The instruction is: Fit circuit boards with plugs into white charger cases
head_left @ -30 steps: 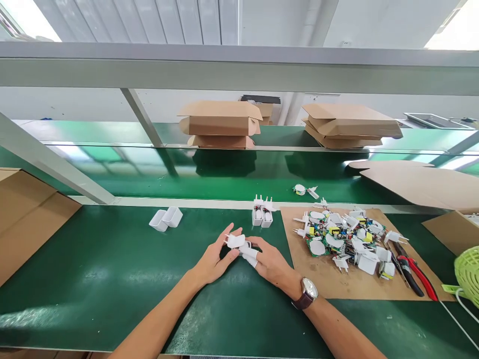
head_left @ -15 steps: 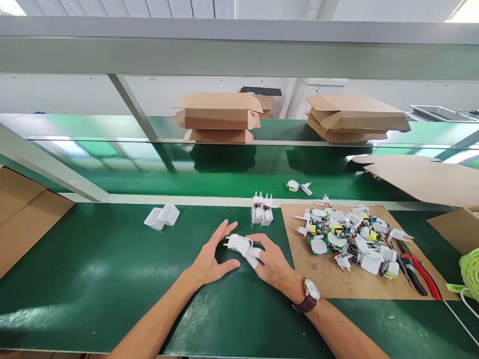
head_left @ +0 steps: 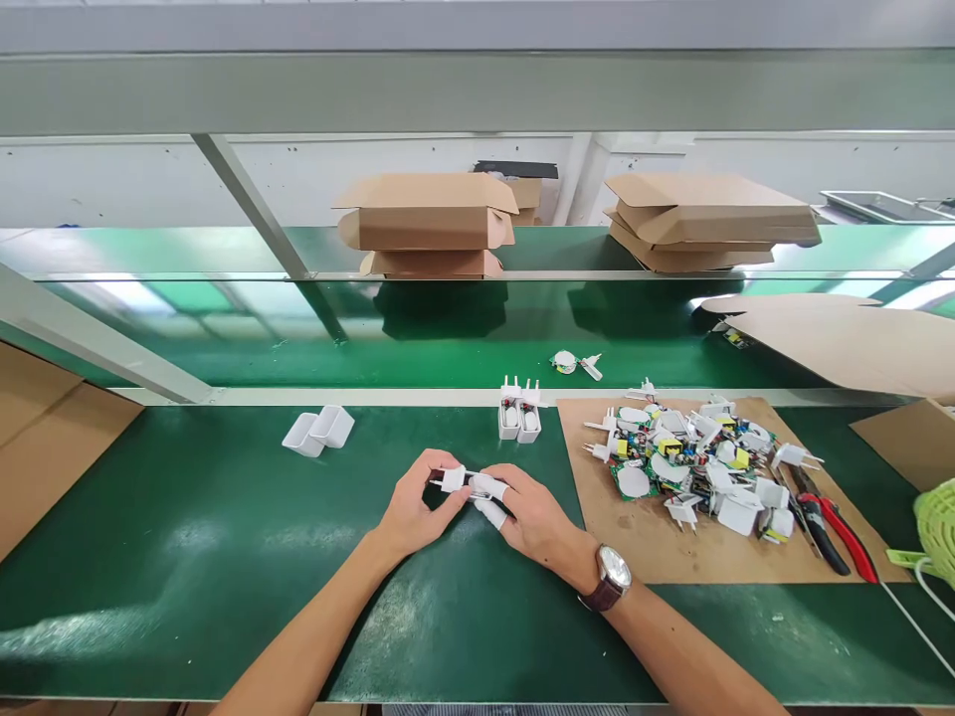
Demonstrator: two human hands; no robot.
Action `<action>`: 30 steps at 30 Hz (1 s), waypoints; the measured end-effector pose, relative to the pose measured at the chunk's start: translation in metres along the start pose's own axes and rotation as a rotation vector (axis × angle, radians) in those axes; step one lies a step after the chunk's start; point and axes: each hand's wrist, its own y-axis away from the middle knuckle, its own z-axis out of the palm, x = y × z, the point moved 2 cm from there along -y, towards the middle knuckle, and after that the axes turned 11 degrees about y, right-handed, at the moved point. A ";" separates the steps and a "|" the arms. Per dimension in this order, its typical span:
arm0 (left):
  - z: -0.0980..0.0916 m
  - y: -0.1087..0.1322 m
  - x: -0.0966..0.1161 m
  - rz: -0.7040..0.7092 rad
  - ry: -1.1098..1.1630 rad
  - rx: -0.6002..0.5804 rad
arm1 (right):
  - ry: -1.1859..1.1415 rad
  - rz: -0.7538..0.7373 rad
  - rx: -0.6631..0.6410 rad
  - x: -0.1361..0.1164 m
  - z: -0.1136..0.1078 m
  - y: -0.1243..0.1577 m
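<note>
Your left hand and right hand meet at the middle of the green bench, with the white plug piece clamped between them. Your left thumb and fingers pinch its left side. Your right fingertips, two of them in white finger cots, close on its right end. Straight beyond your fingers, at the bench's far edge, stand two white chargers, pins up. Two white shells lie together toward the far left. On your right, a cardboard sheet carries a heap of parts, with red-handled pliers near its right edge.
</note>
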 end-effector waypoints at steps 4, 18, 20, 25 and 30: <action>0.000 0.000 -0.002 -0.095 0.005 -0.051 | 0.051 -0.027 -0.068 -0.003 -0.002 -0.001; -0.001 0.006 -0.011 -0.250 0.068 -0.062 | -0.083 0.086 -0.074 0.013 -0.041 -0.024; -0.002 0.006 -0.013 -0.281 0.077 -0.075 | 0.001 0.171 0.036 0.038 -0.068 -0.044; -0.003 0.000 -0.017 -0.296 0.133 -0.145 | 0.523 0.533 -0.270 0.107 -0.106 -0.105; -0.007 -0.003 -0.018 -0.268 0.168 -0.115 | 0.653 0.665 -0.455 0.138 -0.086 -0.133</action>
